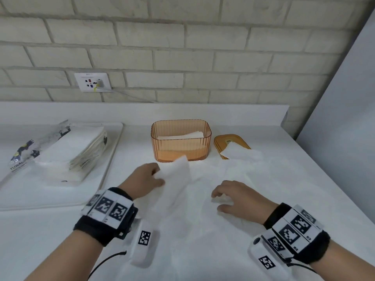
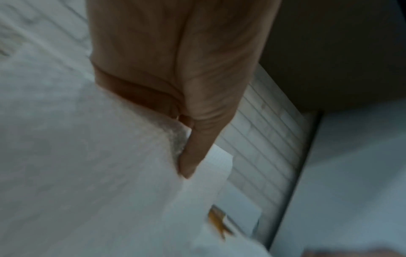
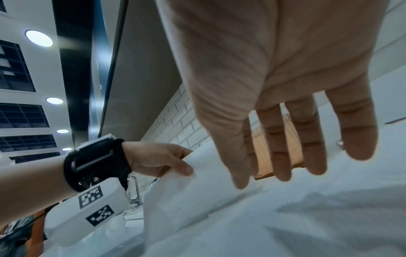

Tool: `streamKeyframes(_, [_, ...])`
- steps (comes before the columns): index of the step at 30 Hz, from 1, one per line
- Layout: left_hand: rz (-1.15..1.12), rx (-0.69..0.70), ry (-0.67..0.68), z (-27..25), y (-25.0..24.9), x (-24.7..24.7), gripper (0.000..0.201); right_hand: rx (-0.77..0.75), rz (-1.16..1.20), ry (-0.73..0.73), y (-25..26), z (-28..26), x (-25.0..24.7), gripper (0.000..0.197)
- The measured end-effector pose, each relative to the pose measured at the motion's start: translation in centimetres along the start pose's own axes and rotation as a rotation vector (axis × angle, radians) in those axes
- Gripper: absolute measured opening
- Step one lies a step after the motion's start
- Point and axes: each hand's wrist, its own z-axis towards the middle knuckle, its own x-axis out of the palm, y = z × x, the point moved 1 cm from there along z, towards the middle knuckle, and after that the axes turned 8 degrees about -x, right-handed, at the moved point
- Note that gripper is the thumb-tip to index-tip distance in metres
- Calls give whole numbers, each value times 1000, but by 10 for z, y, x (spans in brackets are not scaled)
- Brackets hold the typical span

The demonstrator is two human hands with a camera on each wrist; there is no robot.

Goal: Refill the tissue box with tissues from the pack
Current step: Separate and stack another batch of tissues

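Note:
An open orange ribbed tissue box (image 1: pixel 180 139) stands on the white counter with a few white tissues lying inside. Its orange lid (image 1: pixel 231 146) lies to its right with a tissue (image 1: pixel 240 153) poking through the slot. The opened tissue pack (image 1: pixel 60 151) rests on a white tray (image 1: pixel 109 165) at the left. My left hand (image 1: pixel 147 180) pinches the edge of a white tissue sheet (image 1: pixel 176 179) and lifts it in front of the box; the thumb (image 2: pixel 193 156) presses on the sheet. My right hand (image 1: pixel 233 196) hovers with fingers (image 3: pixel 307 139) spread over tissue spread on the counter.
A brick wall with a power outlet (image 1: pixel 92 82) backs the counter. A grey panel (image 1: pixel 345 98) stands at the right. White tissue sheets (image 1: pixel 203 230) cover the counter in front of me.

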Motion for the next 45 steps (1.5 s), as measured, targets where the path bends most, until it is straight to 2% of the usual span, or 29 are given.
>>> streamKeyframes(2, [-214, -89, -47, -7, 14, -9, 18, -55, 11, 55, 9, -3, 4, 38])
streamKeyframes(4, [-535, -160, -25, -19, 27, -14, 8, -77, -11, 127, 18, -7, 11, 48])
streamKeyframes(6, [-784, -198, 16, -33, 37, -14, 14, -69, -76, 175, 27, -12, 17, 57])
streamKeyframes(8, [-937, -239, -8, -45, 45, -11, 15, -97, -141, 193, 33, -18, 21, 58])
streamKeyframes(11, [-1058, -269, -30, -59, 51, -6, 14, -162, -223, 248, 44, -23, 32, 55])
streamKeyframes(14, [-1125, -245, -14, -70, 54, -4, 12, -93, -220, 250, 50, -21, 40, 46])
streamKeyframes(18, [-1166, -224, 11, -82, 65, -4, 11, -14, -185, 188, 50, -11, 39, 13])
streamKeyframes(21, [-1198, -227, 7, -87, 73, -2, 13, 68, -109, 84, 47, -11, 29, 9])
streamKeyframes(27, [-1238, -239, -13, -89, 83, 3, 12, 250, 186, -374, 36, -35, -42, 14])
streamKeyframes(29, [-1248, -229, -24, -90, 82, 4, 12, 275, 362, -507, 33, -43, -54, 18])
streamKeyframes(31, [-1250, -218, -23, -93, 81, 5, 12, 305, 638, -565, 34, -48, -50, 17])
streamKeyframes(33, [-1245, -216, -18, -96, 82, 7, 11, 376, 706, -498, 33, -49, -35, 19])
streamKeyframes(36, [-1242, -219, -13, -98, 83, 9, 11, 460, 464, -300, 22, -45, -15, 19])
streamKeyframes(39, [-1248, -222, -18, -97, 84, 8, 12, 402, 134, 84, 12, -36, -4, 24])
streamKeyframes(41, [-1244, -221, -20, -97, 83, 7, 12, 368, -28, 274, 11, -30, -1, 34])
streamKeyframes(45, [-1235, -216, -20, -95, 83, 4, 12, 312, -191, 354, 7, -16, -6, 37])
